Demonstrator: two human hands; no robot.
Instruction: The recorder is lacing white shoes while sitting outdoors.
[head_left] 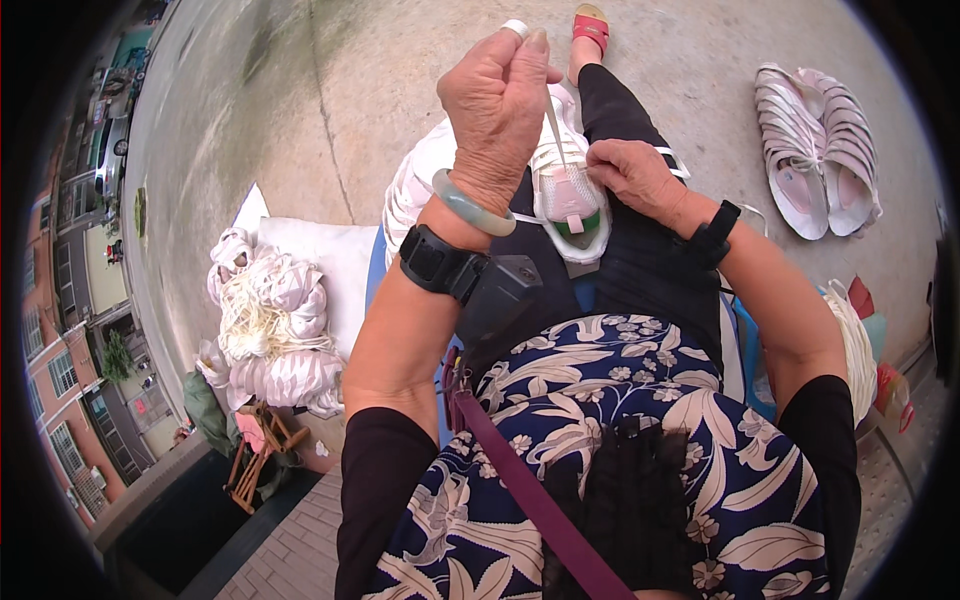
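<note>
A white and pink sneaker (pixel 556 206) with a green lining rests on my lap, its heel opening toward me. White laces cross its upper. My left hand (pixel 497 105) is raised above the shoe in a closed fist around a slim tool (pixel 554 128). The tool's white end pokes out over the fist, and its thin pale shaft points down at the lacing; its tip is too small to make out. Beside the eyelets, my right hand (pixel 634 178) pinches at the shoe's right edge, apparently on a shoelace. The pinched spot is partly hidden by the fingers.
Stacked white and pink shoe parts (pixel 408 190) lie left of my lap. Farther left, a bundle of shoe uppers and laces (pixel 270 315) sits on a white sheet (pixel 325 270). Another nested shoe stack (pixel 815 150) is on the floor at right, with a lace hank (pixel 852 350) nearer me.
</note>
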